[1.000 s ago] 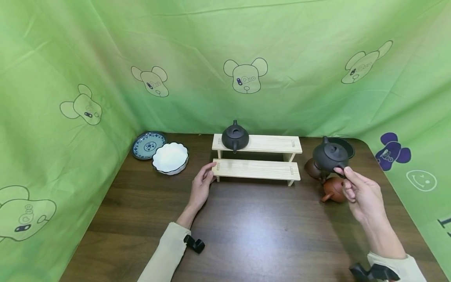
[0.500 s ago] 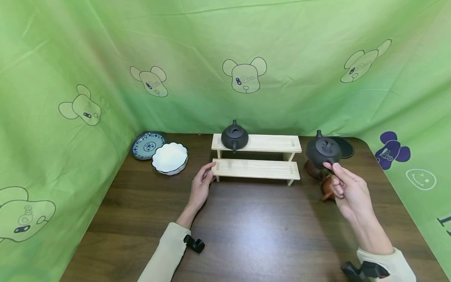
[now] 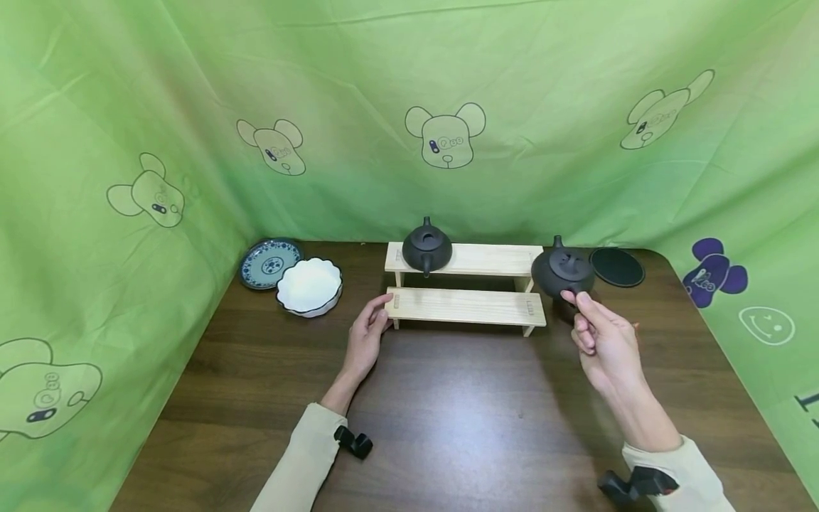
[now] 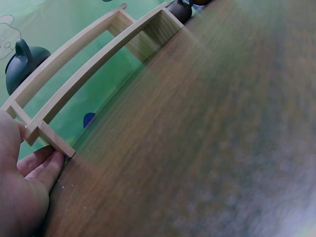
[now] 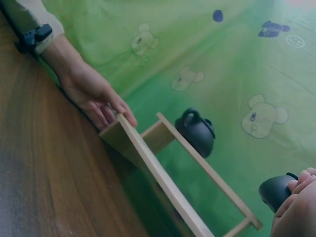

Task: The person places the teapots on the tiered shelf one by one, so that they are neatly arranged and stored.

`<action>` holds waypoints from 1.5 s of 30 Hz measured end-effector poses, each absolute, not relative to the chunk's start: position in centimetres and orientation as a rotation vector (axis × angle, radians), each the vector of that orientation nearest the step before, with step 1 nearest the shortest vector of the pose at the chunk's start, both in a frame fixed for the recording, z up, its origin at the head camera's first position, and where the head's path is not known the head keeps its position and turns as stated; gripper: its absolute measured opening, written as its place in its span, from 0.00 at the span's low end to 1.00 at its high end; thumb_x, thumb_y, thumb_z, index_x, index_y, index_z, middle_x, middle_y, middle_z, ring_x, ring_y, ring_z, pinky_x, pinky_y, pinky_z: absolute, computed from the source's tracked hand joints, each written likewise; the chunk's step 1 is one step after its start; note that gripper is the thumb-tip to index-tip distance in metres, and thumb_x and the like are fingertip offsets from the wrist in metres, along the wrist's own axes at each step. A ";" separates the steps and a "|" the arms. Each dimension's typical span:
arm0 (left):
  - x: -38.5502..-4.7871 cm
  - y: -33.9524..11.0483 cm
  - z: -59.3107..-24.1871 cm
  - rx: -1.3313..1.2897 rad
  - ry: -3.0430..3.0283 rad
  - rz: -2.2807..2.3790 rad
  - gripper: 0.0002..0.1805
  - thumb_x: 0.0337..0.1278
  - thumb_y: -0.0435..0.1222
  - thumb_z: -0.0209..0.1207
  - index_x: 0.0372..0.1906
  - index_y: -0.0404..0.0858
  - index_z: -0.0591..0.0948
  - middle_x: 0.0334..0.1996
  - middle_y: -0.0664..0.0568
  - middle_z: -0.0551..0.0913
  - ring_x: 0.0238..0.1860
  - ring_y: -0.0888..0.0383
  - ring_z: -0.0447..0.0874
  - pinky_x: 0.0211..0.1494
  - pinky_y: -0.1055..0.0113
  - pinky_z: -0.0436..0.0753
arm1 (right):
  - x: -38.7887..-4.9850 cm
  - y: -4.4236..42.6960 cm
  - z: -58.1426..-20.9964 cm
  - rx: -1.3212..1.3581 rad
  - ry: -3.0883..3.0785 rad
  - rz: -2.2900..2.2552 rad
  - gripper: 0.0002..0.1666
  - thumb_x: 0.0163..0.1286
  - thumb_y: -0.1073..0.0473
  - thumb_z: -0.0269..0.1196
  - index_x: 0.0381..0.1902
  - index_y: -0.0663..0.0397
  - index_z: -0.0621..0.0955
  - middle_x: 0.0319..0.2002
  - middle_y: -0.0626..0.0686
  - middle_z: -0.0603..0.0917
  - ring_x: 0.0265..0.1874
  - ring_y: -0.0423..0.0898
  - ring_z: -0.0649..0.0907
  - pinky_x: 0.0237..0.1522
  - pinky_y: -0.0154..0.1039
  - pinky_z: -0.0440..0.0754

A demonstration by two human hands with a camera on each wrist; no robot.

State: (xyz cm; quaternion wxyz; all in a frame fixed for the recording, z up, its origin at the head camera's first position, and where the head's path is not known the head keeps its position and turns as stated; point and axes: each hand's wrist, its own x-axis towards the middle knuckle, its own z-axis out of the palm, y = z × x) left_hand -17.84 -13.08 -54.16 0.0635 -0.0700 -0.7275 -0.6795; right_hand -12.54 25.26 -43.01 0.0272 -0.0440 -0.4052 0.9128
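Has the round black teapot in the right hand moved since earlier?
Yes. The held black teapot shifted left, toward the pale wooden two-step stand.

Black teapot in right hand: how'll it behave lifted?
The black teapot is likely stiff: its body looks hard. It may tip spout-down, since the right hand grips only its handle. The slim spout could chip if knocked.

Curtained tabletop booth, possibly a studio: green cartoon-print backdrop (image 3: 358,78) behind and beside a wood-grain table (image 3: 448,412); wider room hidden.

Wrist views crop their own hands: left hand (image 4: 23,185) at eight o'clock, right hand (image 5: 299,207) at four o'clock
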 end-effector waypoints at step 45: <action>-18.3 -13.3 -55.0 -0.270 -2.152 -2.062 0.20 0.90 0.34 0.52 0.74 0.36 0.80 0.67 0.35 0.85 0.64 0.54 0.86 0.69 0.58 0.89 | -18.3 18.7 -44.7 -0.308 -1.418 2.546 0.17 0.84 0.63 0.65 0.35 0.53 0.96 0.16 0.45 0.77 0.13 0.31 0.69 0.16 0.24 0.53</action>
